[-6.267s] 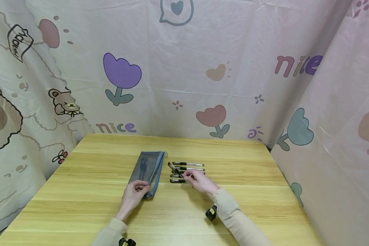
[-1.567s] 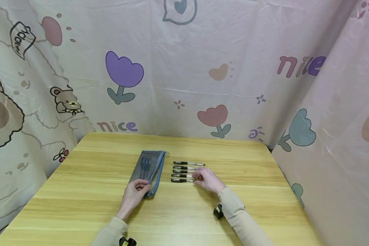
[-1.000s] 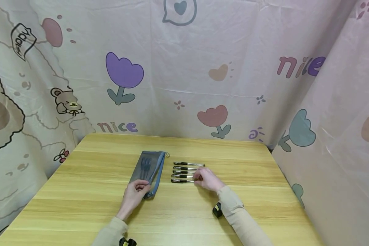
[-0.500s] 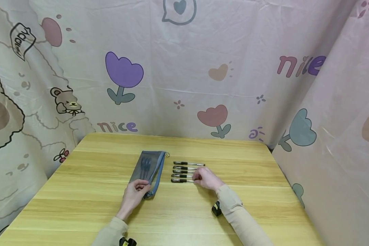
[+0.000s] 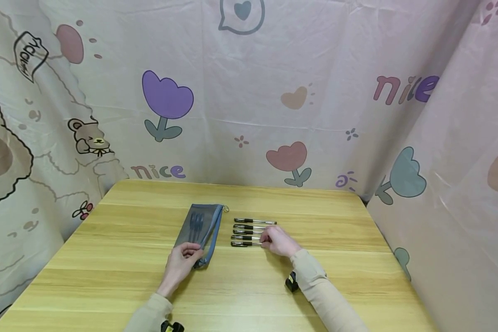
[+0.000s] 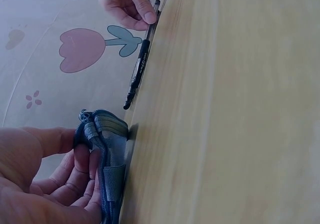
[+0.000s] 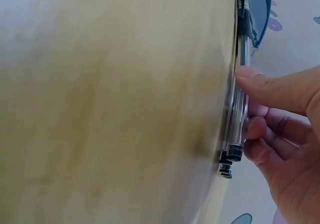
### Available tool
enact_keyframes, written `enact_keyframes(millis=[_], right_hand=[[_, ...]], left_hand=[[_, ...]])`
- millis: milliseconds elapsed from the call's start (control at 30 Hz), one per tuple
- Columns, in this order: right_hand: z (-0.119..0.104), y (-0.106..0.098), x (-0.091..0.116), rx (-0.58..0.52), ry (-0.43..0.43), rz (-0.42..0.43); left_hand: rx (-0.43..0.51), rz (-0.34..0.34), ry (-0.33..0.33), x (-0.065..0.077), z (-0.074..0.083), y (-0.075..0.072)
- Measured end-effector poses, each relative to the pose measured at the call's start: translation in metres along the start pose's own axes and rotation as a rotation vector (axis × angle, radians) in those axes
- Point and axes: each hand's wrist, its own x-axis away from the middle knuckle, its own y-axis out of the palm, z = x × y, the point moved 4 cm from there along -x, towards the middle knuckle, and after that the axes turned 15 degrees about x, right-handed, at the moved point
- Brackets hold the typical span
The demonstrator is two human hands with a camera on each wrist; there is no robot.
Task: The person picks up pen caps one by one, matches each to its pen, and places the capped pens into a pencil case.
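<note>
My left hand [image 5: 181,262] pinches the near end of a blue-grey mesh zip pouch [image 5: 183,234], which lies with its zipped side slack. Several dark slim shapes [image 5: 197,222] show through the mesh. In the left wrist view, thumb and fingers hold the edge of the pouch [image 6: 114,149]. To the pouch's right, several black-gripped clear pens [image 5: 249,220] lie side by side. My right hand [image 5: 280,240] covers the right ends of the nearer ones. In the right wrist view, its thumb and fingers pinch the clear barrel of a pen [image 7: 238,129], another pen close beside it.
The wooden table [image 5: 228,299] carries the pouch and pens. Patterned curtains [image 5: 240,92] enclose its back and sides. A small black device [image 5: 292,281] sits by the right wrist, and another black device [image 5: 172,327] by the left.
Several seconds ago my right hand held a tilted pen above the row; now it is at the row's right end, and one more dark shape shows inside the pouch. Over the last second both hands stay nearly still.
</note>
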Motion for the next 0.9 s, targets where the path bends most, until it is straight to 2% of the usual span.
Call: enact_keyframes(millis=[300,567,900], right_hand=[[-0.003,-0.002,0.001,-0.033,-0.017,0.001],[-0.011,-0.007,0.0,-0.145,-0.046,-0.001],[-0.02,-0.007,-0.004,-0.304,-0.033,-0.087]], left_hand=[[0.004,0.019,0.0,0.001,0.002,0.0],[-0.001,0.021,0.0,0.001,0.002,0.0],[0.003,0.022,0.003,0.001,0.003,0.0]])
